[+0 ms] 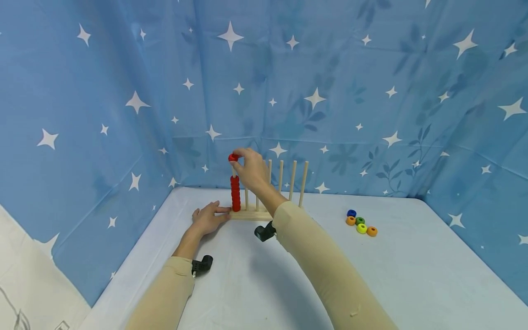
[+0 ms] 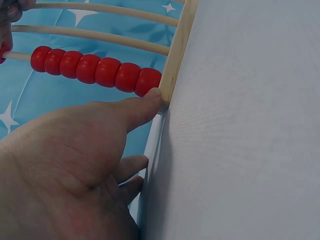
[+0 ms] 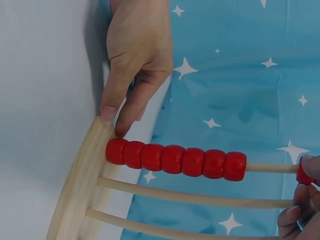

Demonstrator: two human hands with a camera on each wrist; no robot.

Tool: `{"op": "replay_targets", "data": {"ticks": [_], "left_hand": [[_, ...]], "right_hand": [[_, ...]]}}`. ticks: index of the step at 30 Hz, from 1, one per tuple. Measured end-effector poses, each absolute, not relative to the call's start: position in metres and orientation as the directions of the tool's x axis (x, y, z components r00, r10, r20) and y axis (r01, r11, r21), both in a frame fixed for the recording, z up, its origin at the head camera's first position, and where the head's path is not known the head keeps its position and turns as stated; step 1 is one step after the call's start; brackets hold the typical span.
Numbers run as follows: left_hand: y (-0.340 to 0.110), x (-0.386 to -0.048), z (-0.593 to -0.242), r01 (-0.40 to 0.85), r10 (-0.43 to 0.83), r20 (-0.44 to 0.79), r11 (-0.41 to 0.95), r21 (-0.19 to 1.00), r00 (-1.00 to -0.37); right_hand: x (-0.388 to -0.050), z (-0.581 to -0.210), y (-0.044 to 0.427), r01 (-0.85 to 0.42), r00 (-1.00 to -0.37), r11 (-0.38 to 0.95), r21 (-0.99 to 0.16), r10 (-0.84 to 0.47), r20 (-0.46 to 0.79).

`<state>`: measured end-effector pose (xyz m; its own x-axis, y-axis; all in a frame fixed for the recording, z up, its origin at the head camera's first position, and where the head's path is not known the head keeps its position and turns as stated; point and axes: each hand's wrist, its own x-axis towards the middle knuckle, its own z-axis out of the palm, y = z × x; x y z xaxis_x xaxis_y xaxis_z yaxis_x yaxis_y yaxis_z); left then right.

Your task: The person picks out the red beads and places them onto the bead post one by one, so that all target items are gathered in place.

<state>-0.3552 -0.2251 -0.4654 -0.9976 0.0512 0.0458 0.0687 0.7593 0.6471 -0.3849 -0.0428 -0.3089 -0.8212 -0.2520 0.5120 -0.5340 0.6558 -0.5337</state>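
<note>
A wooden peg rack (image 1: 251,215) stands on the table with a row of upright pegs. Several red beads (image 1: 235,193) are stacked on its leftmost peg, down to the base. At the top of that peg, my right hand (image 1: 253,172) pinches another red bead (image 1: 233,157) between thumb and fingers. Whether the peg tip is inside its hole is hidden. My left hand (image 1: 208,217) grips the left end of the base; its thumb is on the front and a finger behind, as the right wrist view shows. The other visible pegs (image 3: 195,199) carry no beads.
To the right on the white table (image 1: 412,266) lie a blue bead (image 1: 351,213), a green bead (image 1: 360,220), a yellow bead (image 1: 361,228) and two orange beads (image 1: 372,231). A blue star-patterned curtain (image 1: 264,114) surrounds the back and sides.
</note>
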Motion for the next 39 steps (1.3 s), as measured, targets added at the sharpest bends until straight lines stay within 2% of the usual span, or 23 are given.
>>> {"op": "replay_targets", "data": {"ticks": [23, 39], "left_hand": [[-0.2248, -0.353, -0.4628, 0.073, 0.045, 0.061, 0.757, 0.649, -0.997], [-0.2258, -0.354, -0.464, 0.088, 0.051, 0.076, 0.757, 0.647, -0.996]], "right_hand": [[-0.384, -0.3071, -0.0439, -0.486, -0.853, 0.711, -0.508, -0.259, 0.454], [-0.3848, -0.3071, -0.0417, -0.5, -0.843, 0.729, -0.468, -0.286, 0.455]]}}
